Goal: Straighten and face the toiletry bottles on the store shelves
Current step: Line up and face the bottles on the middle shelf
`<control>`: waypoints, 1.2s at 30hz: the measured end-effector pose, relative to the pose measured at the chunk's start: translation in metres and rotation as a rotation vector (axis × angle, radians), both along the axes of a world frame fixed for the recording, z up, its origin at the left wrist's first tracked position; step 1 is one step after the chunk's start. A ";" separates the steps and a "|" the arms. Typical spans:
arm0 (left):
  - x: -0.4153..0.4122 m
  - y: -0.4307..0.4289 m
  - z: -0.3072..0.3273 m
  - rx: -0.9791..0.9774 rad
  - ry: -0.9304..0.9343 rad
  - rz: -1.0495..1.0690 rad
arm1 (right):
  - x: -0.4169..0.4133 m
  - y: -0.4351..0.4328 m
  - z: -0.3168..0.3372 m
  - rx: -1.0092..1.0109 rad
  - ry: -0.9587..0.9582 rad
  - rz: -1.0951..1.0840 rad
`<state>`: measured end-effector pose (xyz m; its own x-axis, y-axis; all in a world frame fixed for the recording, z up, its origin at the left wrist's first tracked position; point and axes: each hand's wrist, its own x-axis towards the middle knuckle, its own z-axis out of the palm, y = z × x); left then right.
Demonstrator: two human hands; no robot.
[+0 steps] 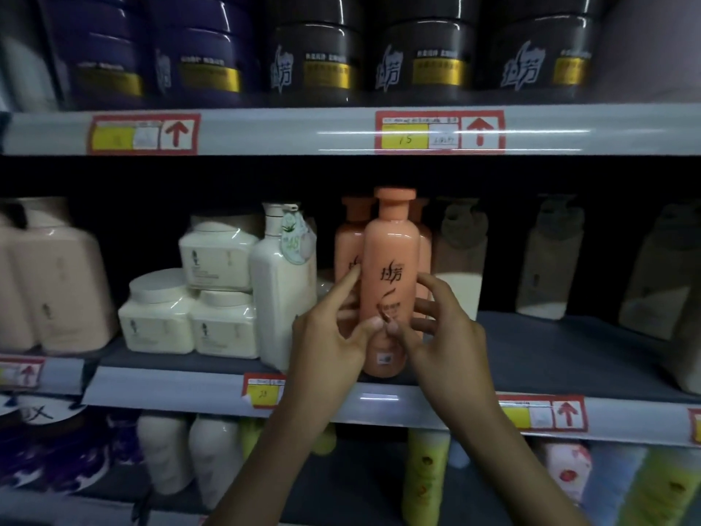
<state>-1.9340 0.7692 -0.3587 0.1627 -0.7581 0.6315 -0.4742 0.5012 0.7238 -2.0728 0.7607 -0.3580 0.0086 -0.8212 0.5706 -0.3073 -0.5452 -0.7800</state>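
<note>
1. The middle shelf [569, 351] carries the orange bottle [390, 267]. It stands upright at the front edge near the centre, cap on, with its printed face toward the camera.
2. Two more orange bottles [351, 241] stand just behind it, one showing past each shoulder and both largely covered by it.
3. Just to its left is a white pump bottle [280, 298] with a paper tag at its neck. Further left are cream tubs [189, 309], two below and one stacked on top, all lidded. Large pink bottles [57, 282] stand at the far left.
4. The top shelf holds a row of lidded dark jars [315, 58] with purple jars [102, 51] to their left. Every container is opaque, so what is inside cannot be seen.
5. The left hand [330, 339] holds the orange bottle low on its left side. The thumb presses on the front, the index finger [351, 279] stretches straight up along the bottle's left edge, and the other fingers curl round behind.
6. The right hand [444, 332] holds the bottle's right side. Its thumb is on the front, tip to tip with the left thumb, and its fingers [430, 284] are spread apart and curled round the flank.
7. The shadowed bottles [461, 260] to the right are too dark to make out colour or label. White and yellow-green bottles on the lower shelf [425, 484] are cut off by the shelf rail and the forearms. The price tags [440, 132] are too blurred to read.
</note>
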 end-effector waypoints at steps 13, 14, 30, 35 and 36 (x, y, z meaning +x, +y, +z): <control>0.010 -0.009 -0.012 0.037 -0.045 0.132 | 0.016 -0.009 -0.010 0.031 0.040 -0.003; 0.010 -0.006 -0.012 0.030 -0.062 0.156 | 0.018 -0.009 -0.011 0.031 0.032 0.011; 0.057 0.000 -0.004 0.061 -0.093 0.630 | 0.037 0.026 -0.012 -0.215 0.103 -0.183; 0.054 -0.006 0.001 0.065 0.003 0.555 | 0.043 0.034 -0.008 -0.217 0.118 -0.140; 0.054 -0.004 0.000 0.046 0.030 0.537 | 0.042 0.036 -0.008 -0.216 0.113 -0.134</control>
